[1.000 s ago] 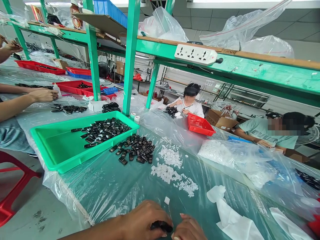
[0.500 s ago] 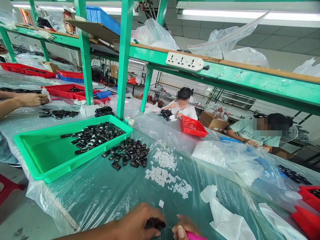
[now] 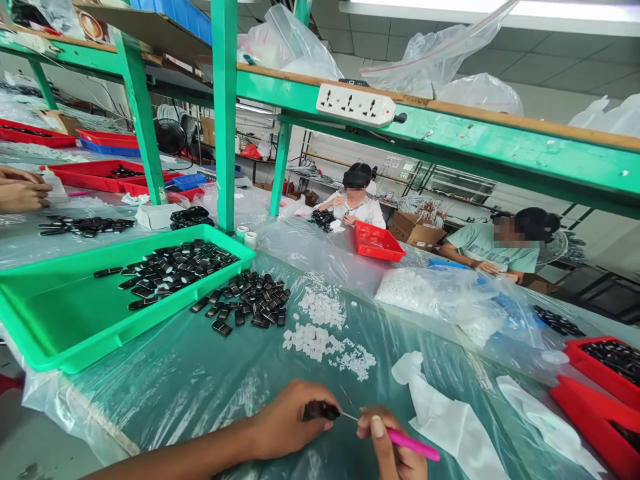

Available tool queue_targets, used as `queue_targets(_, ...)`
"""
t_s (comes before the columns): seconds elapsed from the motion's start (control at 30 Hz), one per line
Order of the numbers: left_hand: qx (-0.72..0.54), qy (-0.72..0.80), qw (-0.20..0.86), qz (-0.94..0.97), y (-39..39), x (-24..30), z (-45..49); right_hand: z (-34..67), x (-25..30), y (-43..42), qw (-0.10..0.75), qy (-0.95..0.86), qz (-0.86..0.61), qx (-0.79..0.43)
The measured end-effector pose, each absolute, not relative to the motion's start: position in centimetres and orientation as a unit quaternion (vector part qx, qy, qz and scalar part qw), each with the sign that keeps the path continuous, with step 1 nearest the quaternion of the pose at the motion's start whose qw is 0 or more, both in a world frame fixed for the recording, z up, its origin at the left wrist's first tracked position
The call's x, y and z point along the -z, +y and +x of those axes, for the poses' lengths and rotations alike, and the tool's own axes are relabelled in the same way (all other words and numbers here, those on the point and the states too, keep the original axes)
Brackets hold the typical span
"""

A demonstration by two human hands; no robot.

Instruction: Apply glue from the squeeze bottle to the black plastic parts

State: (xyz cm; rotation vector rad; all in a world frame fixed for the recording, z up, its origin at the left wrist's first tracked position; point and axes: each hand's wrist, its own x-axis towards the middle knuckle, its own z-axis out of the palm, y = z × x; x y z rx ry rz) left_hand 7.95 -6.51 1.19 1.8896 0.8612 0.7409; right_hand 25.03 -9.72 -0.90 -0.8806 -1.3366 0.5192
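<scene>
Two bare hands work at the near edge of a table covered in clear plastic sheeting (image 3: 210, 380). The left hand (image 3: 287, 423) is curled, with thumb and fingertips pinching one small black part (image 3: 320, 411) just above the sheeting. The part lies with its long axis roughly left to right. The right hand (image 3: 390, 452) is closed around one pink-handled tool (image 3: 415, 447), gripped like a pen. The tool's long axis runs almost level, rising slightly from lower right to upper left. Its thin metal tip (image 3: 349, 417) points left and meets the right end of the black part. Beyond the hands lie three loose heaps of tiny white pieces (image 3: 313, 339) and one heap of black parts (image 3: 247, 301) too many to count. One green tray (image 3: 60, 320) at the left holds more of these black parts. One crumpled white cloth (image 3: 440, 417) lies to the right of the hands. Two red trays (image 3: 597, 393) sit at the far right edge, and a third red tray (image 3: 377, 241) lies farther back. Two people sit across the table. Another person's hands (image 3: 20, 190) rest at the far left. One white power strip (image 3: 355, 105) with three sockets is fixed to the green shelf above.
</scene>
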Motion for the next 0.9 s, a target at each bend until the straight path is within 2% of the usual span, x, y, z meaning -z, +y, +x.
queue_targets(0.2, -0.296, 0.318, 0.467, 0.770, -6.62, -0.74, 7.78, 24.89, 0.03, -10.19, 0.644, -0.627, -0.390, -0.200)
queue_targets(0.53, -0.292, 0.271, 0.420, 0.816, -6.71, -0.80, 7.55, 24.76, -0.09, -10.39, 0.646, -0.664, -0.344, -0.154)
queue_targets(0.9, -0.271, 0.255, 0.391, 0.842, -6.83, -0.94, 7.47, 24.81, 0.70, -10.41, 0.570, -0.730, -0.354, -0.129)
